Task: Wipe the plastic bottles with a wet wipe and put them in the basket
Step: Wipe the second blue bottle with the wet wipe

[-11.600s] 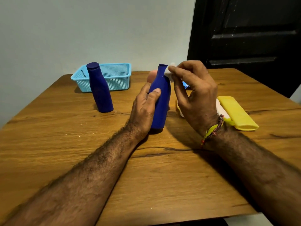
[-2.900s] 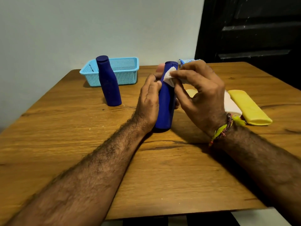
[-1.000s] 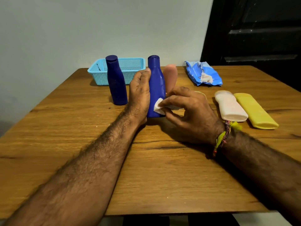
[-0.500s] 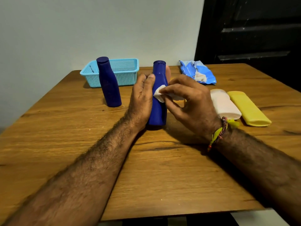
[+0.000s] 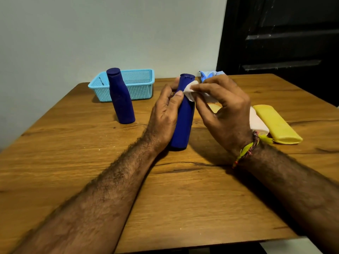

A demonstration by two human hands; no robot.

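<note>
The wet wipe (image 5: 190, 89) is now sitting higher than half a second ago — up at the neck of the near blue bottle (image 5: 183, 118), standing mid-table. The right hand (image 5: 223, 109) is pinching the wipe against it; the left hand (image 5: 165, 114) is gripping the body — fingers curled. The second blue bottle (image 5: 121, 98) is standing before the basket (image 5: 141, 83).

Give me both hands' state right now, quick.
Left hand: curled round the upright blue bottle, steadying it.
Right hand: pinching the wet wipe against the bottle's neck.
</note>
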